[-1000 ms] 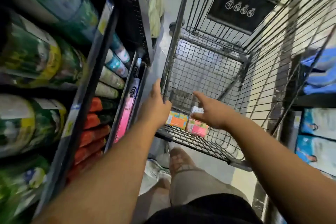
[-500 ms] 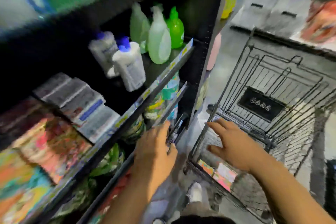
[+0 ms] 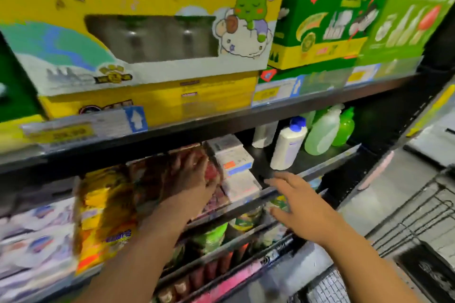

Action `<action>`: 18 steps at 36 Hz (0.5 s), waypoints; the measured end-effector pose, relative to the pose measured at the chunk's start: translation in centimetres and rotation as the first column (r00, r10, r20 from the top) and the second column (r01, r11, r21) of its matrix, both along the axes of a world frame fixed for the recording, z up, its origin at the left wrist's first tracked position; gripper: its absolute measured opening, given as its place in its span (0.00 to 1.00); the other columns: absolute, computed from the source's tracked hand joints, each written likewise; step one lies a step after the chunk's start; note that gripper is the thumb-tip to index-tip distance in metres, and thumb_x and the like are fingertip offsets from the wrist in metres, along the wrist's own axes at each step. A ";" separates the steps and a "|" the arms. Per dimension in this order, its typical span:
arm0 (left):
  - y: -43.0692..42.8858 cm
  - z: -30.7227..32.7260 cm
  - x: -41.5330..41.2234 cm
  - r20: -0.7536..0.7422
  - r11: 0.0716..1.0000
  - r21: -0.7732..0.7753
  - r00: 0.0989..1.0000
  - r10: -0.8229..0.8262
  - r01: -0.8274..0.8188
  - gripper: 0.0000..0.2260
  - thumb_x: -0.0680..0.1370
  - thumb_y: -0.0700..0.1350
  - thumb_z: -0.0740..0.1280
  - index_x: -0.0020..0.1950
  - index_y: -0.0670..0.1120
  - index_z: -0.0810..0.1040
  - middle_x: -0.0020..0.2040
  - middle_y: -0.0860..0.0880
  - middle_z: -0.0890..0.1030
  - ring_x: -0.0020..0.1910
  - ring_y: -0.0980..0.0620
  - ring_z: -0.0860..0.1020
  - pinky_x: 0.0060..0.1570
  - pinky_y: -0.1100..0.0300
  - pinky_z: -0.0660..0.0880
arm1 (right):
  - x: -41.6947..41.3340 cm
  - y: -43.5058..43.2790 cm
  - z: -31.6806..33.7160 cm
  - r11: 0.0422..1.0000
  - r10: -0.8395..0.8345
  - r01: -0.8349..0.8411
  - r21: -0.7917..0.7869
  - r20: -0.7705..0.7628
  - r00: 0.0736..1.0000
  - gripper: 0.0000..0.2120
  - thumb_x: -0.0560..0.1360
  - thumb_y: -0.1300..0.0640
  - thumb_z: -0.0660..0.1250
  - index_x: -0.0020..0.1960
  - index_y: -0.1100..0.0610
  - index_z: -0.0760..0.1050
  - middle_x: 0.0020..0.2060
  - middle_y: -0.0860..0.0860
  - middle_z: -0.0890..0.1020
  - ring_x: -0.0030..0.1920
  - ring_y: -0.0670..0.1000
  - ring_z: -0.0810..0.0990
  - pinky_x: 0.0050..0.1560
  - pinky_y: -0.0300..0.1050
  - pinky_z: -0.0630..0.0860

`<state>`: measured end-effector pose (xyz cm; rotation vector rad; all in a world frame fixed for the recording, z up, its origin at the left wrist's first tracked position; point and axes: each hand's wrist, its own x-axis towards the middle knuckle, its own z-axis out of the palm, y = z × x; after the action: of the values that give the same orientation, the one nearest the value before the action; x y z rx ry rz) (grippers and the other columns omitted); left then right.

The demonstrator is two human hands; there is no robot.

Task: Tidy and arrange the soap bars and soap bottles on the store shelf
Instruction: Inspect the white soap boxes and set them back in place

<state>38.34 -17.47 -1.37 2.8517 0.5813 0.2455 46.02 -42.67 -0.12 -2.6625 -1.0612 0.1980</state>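
My left hand (image 3: 194, 174) reaches into the middle shelf and rests with spread fingers on dark red soap bar packs (image 3: 214, 174). The image is blurred there, so no grip shows. Stacked white soap boxes (image 3: 234, 160) sit just right of it. Further right stand a white soap bottle with a blue cap (image 3: 288, 147), a pale green bottle (image 3: 322, 134) and a bright green bottle (image 3: 344, 128). My right hand (image 3: 298, 206) hovers open and holds nothing, at the shelf's front rail (image 3: 327, 165), below the white bottle.
Yellow packs (image 3: 105, 214) and blue-white packs (image 3: 37, 241) fill the shelf's left part. Large yellow (image 3: 147, 19) and green boxes (image 3: 327, 19) stand on the shelf above. Lower shelves hold green and red goods. A wire shopping cart (image 3: 428, 226) stands at the right.
The view swung up from the cart to the shelf. My left hand left the cart's rim and went in onto the red packs. My right hand left the cart and moved to the shelf's edge.
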 end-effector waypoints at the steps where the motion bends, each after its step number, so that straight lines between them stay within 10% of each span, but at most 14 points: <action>1: 0.8 -0.1 0.5 -0.028 1.000 -0.003 1.000 0.006 -0.006 0.28 0.80 0.64 0.56 0.79 0.57 0.60 0.80 0.53 0.56 0.78 0.45 0.51 0.71 0.51 0.49 | 0.4 0.7 0.1 1.000 0.016 -0.016 -0.007 -0.006 1.000 0.30 0.78 0.45 0.68 0.77 0.45 0.63 0.77 0.47 0.60 0.77 0.50 0.59 0.74 0.38 0.56; 13: 4.4 -3.0 1.7 -0.092 0.999 0.048 0.996 -0.009 0.014 0.31 0.76 0.71 0.46 0.78 0.63 0.52 0.82 0.57 0.49 0.80 0.50 0.47 0.75 0.39 0.44 | 3.8 8.9 -2.5 0.997 0.054 -0.053 0.050 -0.008 0.999 0.40 0.78 0.43 0.68 0.82 0.47 0.50 0.81 0.50 0.40 0.80 0.52 0.44 0.77 0.49 0.55; 18: 4.8 -3.4 1.8 -0.055 0.999 0.044 0.998 -0.027 0.029 0.33 0.74 0.72 0.42 0.78 0.64 0.51 0.81 0.57 0.50 0.80 0.51 0.47 0.75 0.38 0.44 | 3.3 10.3 -4.1 0.999 -0.038 0.038 -0.017 0.047 0.998 0.33 0.81 0.45 0.61 0.81 0.47 0.51 0.81 0.52 0.48 0.80 0.56 0.48 0.76 0.61 0.56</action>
<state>40.09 -12.67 -4.80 2.9157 0.5526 0.1793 49.29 -32.38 -4.17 -2.7136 -1.0265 0.1396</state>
